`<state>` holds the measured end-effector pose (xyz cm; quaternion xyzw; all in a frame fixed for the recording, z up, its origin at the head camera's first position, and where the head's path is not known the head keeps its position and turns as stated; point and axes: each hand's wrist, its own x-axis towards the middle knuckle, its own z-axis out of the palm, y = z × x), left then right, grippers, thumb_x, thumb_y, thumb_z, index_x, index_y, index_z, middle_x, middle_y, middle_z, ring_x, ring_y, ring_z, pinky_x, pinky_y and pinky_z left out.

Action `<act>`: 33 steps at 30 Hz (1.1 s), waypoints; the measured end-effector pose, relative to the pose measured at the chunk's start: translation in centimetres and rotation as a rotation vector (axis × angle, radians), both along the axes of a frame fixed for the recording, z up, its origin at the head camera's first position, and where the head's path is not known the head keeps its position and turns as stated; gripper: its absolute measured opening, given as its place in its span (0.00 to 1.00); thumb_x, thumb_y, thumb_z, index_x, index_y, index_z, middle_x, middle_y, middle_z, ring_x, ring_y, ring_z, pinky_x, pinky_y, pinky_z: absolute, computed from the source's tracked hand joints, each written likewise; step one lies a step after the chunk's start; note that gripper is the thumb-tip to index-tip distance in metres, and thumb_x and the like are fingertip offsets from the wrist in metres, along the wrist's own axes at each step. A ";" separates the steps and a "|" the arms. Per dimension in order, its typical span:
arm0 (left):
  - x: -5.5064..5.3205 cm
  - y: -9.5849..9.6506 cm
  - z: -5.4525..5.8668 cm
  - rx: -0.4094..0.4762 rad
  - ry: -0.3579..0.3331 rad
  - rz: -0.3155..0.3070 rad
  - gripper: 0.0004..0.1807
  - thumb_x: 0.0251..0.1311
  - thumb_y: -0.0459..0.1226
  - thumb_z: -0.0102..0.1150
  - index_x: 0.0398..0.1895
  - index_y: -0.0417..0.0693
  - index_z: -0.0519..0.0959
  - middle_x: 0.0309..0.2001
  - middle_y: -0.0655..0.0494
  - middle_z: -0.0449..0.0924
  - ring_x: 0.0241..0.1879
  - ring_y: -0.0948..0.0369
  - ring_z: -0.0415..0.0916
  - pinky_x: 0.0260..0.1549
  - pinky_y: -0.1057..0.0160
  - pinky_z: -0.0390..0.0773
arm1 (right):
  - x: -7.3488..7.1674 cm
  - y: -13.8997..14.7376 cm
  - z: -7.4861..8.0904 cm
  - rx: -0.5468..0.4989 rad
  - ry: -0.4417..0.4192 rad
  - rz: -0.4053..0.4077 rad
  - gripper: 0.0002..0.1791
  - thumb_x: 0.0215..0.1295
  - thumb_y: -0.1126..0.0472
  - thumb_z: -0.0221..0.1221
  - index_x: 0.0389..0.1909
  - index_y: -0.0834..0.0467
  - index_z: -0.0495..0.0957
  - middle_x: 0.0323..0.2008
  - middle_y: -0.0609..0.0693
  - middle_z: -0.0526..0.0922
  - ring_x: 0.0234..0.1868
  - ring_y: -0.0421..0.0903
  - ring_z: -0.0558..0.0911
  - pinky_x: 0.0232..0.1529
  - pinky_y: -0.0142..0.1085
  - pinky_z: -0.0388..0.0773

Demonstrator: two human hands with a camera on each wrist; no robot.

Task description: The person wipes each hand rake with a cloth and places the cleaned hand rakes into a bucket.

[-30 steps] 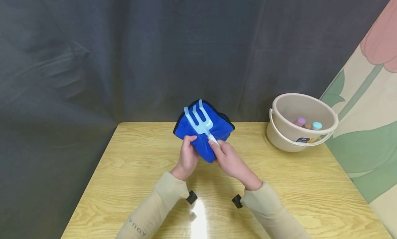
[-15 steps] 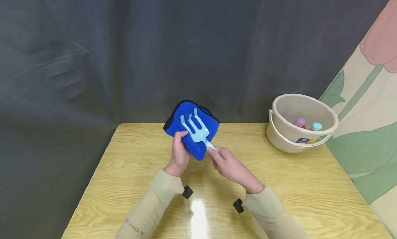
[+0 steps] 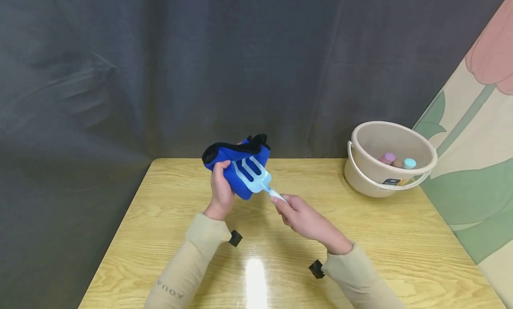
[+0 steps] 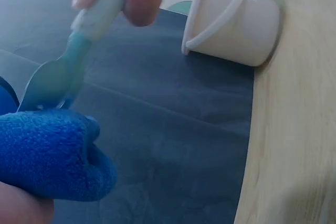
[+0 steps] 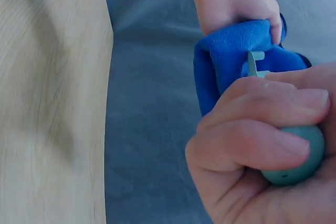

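Note:
My left hand (image 3: pixel 221 189) grips a blue cloth (image 3: pixel 237 184) with black edging, thumb on top, above the table. A light blue three-tined garden hand fork (image 3: pixel 261 180) lies against the cloth, and the cloth's edge folds over toward its tine tips. Its white handle is held by my right hand (image 3: pixel 306 217), with fingers curled round it. In the left wrist view, the fork's neck (image 4: pixel 73 51) slants down to the fluffy cloth (image 4: pixel 47 153). The handle's teal end (image 5: pixel 296 156) pokes out of my right fist in the right wrist view.
A beige bucket (image 3: pixel 366 177) stands at the table's back right, its handle hanging forward. Bottles with purple, brown and blue tops (image 3: pixel 409 163) lie inside. Behind the wooden table (image 3: pixel 160 211) hangs a dark curtain (image 3: pixel 240 68). Patterned fabric (image 3: pixel 473 197) borders the right side.
Both the cloth and the left hand have moved left and the cloth has folded up over the tines. The right hand has drawn back off the cloth, still holding the fork, now more tilted.

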<state>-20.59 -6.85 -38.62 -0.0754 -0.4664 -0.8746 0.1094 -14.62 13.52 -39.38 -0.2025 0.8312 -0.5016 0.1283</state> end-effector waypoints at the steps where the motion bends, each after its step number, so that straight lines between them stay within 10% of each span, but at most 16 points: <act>1: -0.1 -0.1 0.1 0.015 0.000 0.007 0.12 0.65 0.38 0.38 0.42 0.44 0.71 0.40 0.54 0.73 0.39 0.61 0.72 0.43 0.67 0.74 | 0.1 0.2 0.1 0.005 -0.001 -0.005 0.27 0.83 0.48 0.43 0.22 0.58 0.65 0.13 0.42 0.59 0.14 0.39 0.57 0.17 0.31 0.55; 17: -0.2 -1.6 1.1 -0.106 -0.051 0.068 0.22 0.65 0.47 0.38 0.56 0.45 0.61 0.57 0.48 0.64 0.56 0.52 0.64 0.57 0.56 0.66 | 0.6 4.0 1.3 -0.031 -0.057 -0.218 0.19 0.79 0.50 0.50 0.36 0.63 0.69 0.15 0.45 0.61 0.15 0.40 0.58 0.17 0.30 0.54; 33: 0.0 -2.0 0.2 -0.197 -0.083 0.045 0.21 0.66 0.46 0.37 0.56 0.42 0.61 0.59 0.46 0.64 0.58 0.50 0.63 0.59 0.55 0.64 | -0.5 11.0 5.1 0.010 0.141 -0.489 0.18 0.76 0.58 0.52 0.53 0.70 0.67 0.23 0.51 0.71 0.19 0.40 0.69 0.18 0.32 0.67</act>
